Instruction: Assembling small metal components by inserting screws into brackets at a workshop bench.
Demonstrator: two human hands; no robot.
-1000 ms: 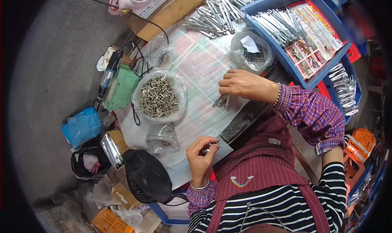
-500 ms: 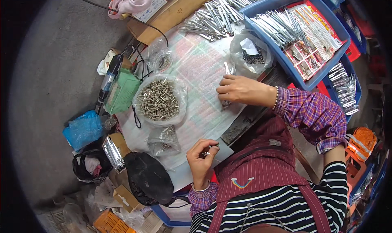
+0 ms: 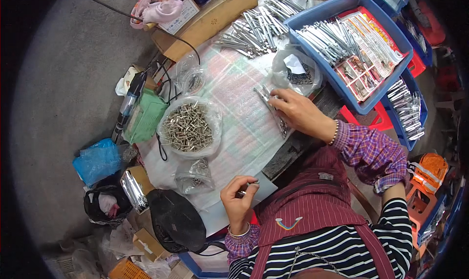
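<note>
The left hand (image 3: 238, 197) hovers at the near edge of the desk (image 3: 229, 90), its forearm coming up from the lower edge with a bracelet at the wrist. Its fingers curl inward, thumb and fingertips pinched shut on a small metal piece (image 3: 248, 187) that juts out toward the person's apron.

The right hand (image 3: 299, 113) lies farther in over the desk, its arm bent at the elbow in a plaid sleeve (image 3: 369, 152) and reaching across the body. The palm faces down with fingers bent and spread, pressing on a long metal strip (image 3: 271, 108) that lies flat on the desk and runs out from under the fingertips; whether the fingers truly close around it cannot be told.

Left of the strip stands an open plastic bag of screws (image 3: 188, 127), and a smaller bag of screws (image 3: 194, 174) lies nearer the left hand. Beyond the right hand sits a clear bag of dark parts (image 3: 298, 73), and just past that a blue crate (image 3: 342, 90) of metal bars. A heap of loose metal bars (image 3: 254, 27) lies at the far side of the desk.
</note>
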